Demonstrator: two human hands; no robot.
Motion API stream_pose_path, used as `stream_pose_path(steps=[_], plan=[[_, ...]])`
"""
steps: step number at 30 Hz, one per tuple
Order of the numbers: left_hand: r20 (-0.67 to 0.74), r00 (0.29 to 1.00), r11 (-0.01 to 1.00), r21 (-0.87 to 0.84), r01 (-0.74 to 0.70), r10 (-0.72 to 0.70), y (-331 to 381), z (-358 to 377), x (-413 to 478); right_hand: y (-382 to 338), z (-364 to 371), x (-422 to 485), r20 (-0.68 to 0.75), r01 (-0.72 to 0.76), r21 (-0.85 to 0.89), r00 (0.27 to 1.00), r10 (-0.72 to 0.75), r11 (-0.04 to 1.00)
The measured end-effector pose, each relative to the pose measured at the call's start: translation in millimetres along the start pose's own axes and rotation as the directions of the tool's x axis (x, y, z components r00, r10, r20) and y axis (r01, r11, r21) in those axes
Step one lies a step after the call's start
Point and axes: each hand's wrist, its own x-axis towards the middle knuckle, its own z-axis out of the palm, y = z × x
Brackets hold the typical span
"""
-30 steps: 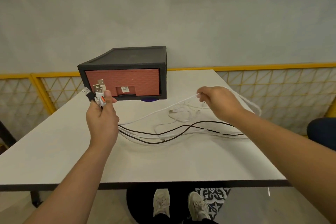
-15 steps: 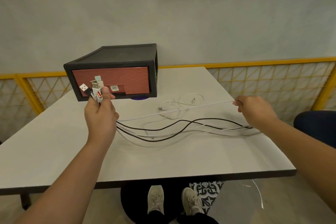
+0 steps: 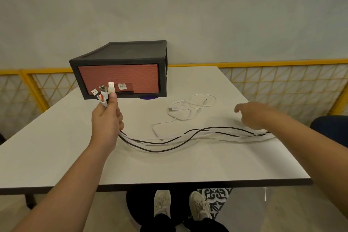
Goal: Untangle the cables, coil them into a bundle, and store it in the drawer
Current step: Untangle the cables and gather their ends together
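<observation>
My left hand point(image 3: 106, 120) grips a bunch of cable ends, with several USB plugs point(image 3: 103, 91) sticking up above my fingers. From it, black and white cables point(image 3: 169, 142) trail right across the white table point(image 3: 56, 156) toward the right edge. My right hand point(image 3: 252, 117) hovers just above those cables near the right edge, fingers loosely extended, holding nothing. A thin white cable point(image 3: 185, 110) lies loosely looped on the table beyond them. The black drawer unit point(image 3: 122, 69) with a closed reddish drawer front stands at the back left.
A yellow mesh railing point(image 3: 282, 84) runs behind and beside the table. A dark blue chair point(image 3: 329, 128) sits at the right. A cable end point(image 3: 265, 194) dangles below the table's front right edge. My shoes show under the table.
My right hand has let go of the white cable it was pulling rightward and now hovers over the straightened strands. My left hand keeps hold of the plugs.
</observation>
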Motion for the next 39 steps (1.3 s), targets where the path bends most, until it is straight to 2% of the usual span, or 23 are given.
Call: stream_pose_path(steps=[4,9,12,15,17,20,24,28,32,39], plan=[[0.029,0.999,0.998,0.038,0.040,-0.041,-9,-3,5,-26,5,7,-0.256,0.090,0.037,0.964,-0.077,0.995],[0.003,0.999,0.986,0.159,0.039,-0.040,-31,-4,19,-65,7,19,-0.509,0.354,0.139,0.827,-0.240,0.925],[-0.037,0.997,0.977,0.203,0.071,-0.065,-43,2,32,-92,11,30,-0.603,0.490,0.159,0.735,-0.309,0.857],[-0.041,0.997,0.964,0.253,0.078,-0.069,-52,12,47,-117,14,46,-0.628,0.541,0.152,0.699,-0.342,0.827],[-0.025,0.998,0.955,0.291,0.063,-0.059,-56,19,58,-130,17,59,-0.604,0.531,0.158,0.719,-0.344,0.833],[0.009,0.999,0.940,0.338,0.038,-0.044,-65,31,72,-145,19,77,-0.480,0.464,0.222,0.818,-0.318,0.857],[0.082,0.996,0.892,0.452,-0.017,-0.022,-79,36,78,-159,26,91,-0.349,0.407,0.247,0.884,-0.311,0.880],[0.086,0.995,0.913,0.409,0.017,-0.057,-85,32,84,-169,28,95,-0.312,0.320,0.308,0.923,-0.223,0.896],[0.095,0.994,0.913,0.408,0.013,-0.057,-85,34,84,-171,30,99,-0.294,0.286,0.375,0.939,-0.180,0.882],[0.091,0.994,0.909,0.417,0.016,-0.059,-84,35,84,-164,41,109,-0.369,0.338,0.467,0.914,-0.168,0.817]])
